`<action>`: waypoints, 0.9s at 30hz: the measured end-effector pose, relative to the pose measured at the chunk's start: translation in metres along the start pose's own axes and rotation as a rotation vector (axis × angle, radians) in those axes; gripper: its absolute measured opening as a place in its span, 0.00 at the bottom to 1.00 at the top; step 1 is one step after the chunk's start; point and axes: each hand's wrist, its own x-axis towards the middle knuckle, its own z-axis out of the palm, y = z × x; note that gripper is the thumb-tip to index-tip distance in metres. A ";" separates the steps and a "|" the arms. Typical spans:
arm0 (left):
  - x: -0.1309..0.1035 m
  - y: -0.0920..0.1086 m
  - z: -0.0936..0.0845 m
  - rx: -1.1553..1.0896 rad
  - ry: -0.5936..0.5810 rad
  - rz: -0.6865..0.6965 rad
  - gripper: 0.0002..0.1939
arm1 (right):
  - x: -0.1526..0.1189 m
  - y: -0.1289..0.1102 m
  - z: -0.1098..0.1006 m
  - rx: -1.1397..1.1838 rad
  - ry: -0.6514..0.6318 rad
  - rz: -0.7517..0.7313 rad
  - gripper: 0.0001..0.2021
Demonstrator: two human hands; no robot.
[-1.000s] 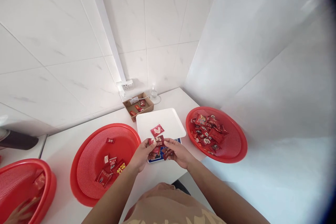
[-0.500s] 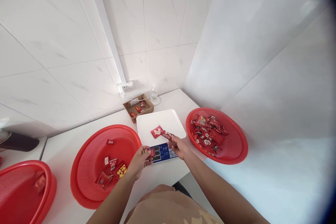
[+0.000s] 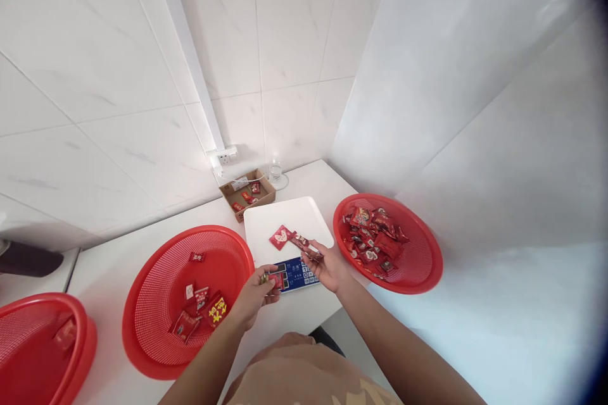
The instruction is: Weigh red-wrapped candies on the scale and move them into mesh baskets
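Observation:
My left hand (image 3: pixel 259 294) is closed around a small red snack packet (image 3: pixel 277 280), in front of the blue panel of the white digital scale (image 3: pixel 259 223). Over the scale's front edge, my right hand (image 3: pixel 326 267) grips a narrow dark-red snack packet (image 3: pixel 300 241) between thumb and fingers. Beside that packet's far tip is a pink-red packet with a pale heart (image 3: pixel 280 237) over the weighing plate; whether the two touch I cannot tell. Part of the number keys is covered by my right hand.
A red basket (image 3: pixel 430 266) holding many red packets stands on the right. The left basket (image 3: pixel 135 335) has several packets, and another red basket (image 3: pixel 88 335) sits at the far left. Behind the scale are a cardboard box (image 3: pixel 262 201) with packets and a clear bottle (image 3: pixel 275 171).
My left hand has shifted slightly right, and more of its red packet shows. The right hand has barely moved, with the narrow packet still in it. The whole view has drifted a little.

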 end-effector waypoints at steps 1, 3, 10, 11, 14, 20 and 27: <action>0.000 0.001 0.003 0.017 -0.005 0.016 0.21 | -0.007 -0.002 0.006 0.004 -0.058 0.016 0.07; -0.002 0.003 0.009 0.056 -0.004 0.063 0.21 | -0.021 -0.003 0.019 0.011 -0.155 0.050 0.08; -0.004 0.005 0.020 0.170 0.007 0.201 0.20 | -0.045 0.007 0.039 -0.061 -0.286 0.041 0.08; -0.004 0.005 0.019 0.161 0.011 0.199 0.20 | -0.045 0.008 0.038 -0.100 -0.291 0.023 0.09; -0.004 0.003 0.015 0.131 0.019 0.171 0.22 | -0.043 0.012 0.033 -0.260 -0.284 -0.012 0.10; -0.002 -0.003 0.014 0.183 -0.012 0.138 0.20 | -0.038 0.019 0.017 -0.628 -0.315 -0.091 0.12; 0.002 -0.006 0.006 0.133 0.078 0.075 0.24 | 0.007 0.005 0.006 -0.468 -0.058 -0.067 0.04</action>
